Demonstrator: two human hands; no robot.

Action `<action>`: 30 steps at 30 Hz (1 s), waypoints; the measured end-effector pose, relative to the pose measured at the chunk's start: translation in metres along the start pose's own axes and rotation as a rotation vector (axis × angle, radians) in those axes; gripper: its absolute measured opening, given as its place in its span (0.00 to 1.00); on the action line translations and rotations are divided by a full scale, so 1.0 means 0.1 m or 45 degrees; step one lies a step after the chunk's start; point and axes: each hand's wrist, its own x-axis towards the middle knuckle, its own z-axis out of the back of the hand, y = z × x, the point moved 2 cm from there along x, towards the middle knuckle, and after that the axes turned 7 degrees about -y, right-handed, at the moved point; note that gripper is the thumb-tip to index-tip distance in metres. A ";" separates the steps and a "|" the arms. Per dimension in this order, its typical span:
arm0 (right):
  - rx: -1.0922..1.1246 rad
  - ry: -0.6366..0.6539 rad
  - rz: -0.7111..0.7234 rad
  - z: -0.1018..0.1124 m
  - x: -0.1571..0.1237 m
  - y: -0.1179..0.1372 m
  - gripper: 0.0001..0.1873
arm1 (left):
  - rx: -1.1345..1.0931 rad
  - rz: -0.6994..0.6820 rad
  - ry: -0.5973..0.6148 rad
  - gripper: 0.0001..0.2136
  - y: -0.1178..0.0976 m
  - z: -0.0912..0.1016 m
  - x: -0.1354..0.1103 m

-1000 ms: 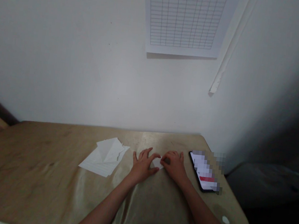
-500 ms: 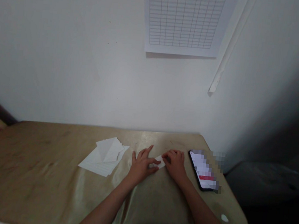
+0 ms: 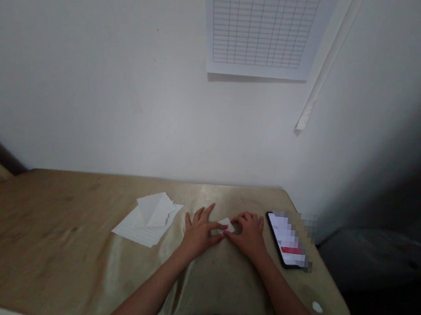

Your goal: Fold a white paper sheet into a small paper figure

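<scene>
A small folded piece of white paper [image 3: 226,225] lies on the table between my two hands. My left hand [image 3: 199,231] grips its left side with thumb and index finger, while the other fingers spread out over the cloth. From the right, my right hand [image 3: 250,234] holds the same paper, its thumb at the near edge and its index finger at the right corner. The thumbs almost meet at the near side of the paper. Left of my hands rests a stack of white paper sheets [image 3: 142,230], with a creased piece on top.
A phone [image 3: 287,241] with a lit screen lies right of my right hand. A small white scrap [image 3: 317,307] is near the right edge of the cloth-covered table [image 3: 54,241]. The wall behind carries a printed grid sheet [image 3: 261,32] and a white cable strip [image 3: 325,64].
My right thumb has moved down and left to the paper's near edge, and the right fingers have spread a little. My left hand stays nearly in place.
</scene>
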 end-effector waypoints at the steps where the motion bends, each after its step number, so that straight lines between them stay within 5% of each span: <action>1: 0.002 0.001 -0.001 0.00 0.00 0.00 0.17 | 0.001 0.005 0.001 0.15 0.00 0.00 0.00; 30: 0.006 0.024 -0.083 -0.13 0.15 -0.12 0.07 | -0.029 -0.044 -0.005 0.14 0.02 -0.01 0.02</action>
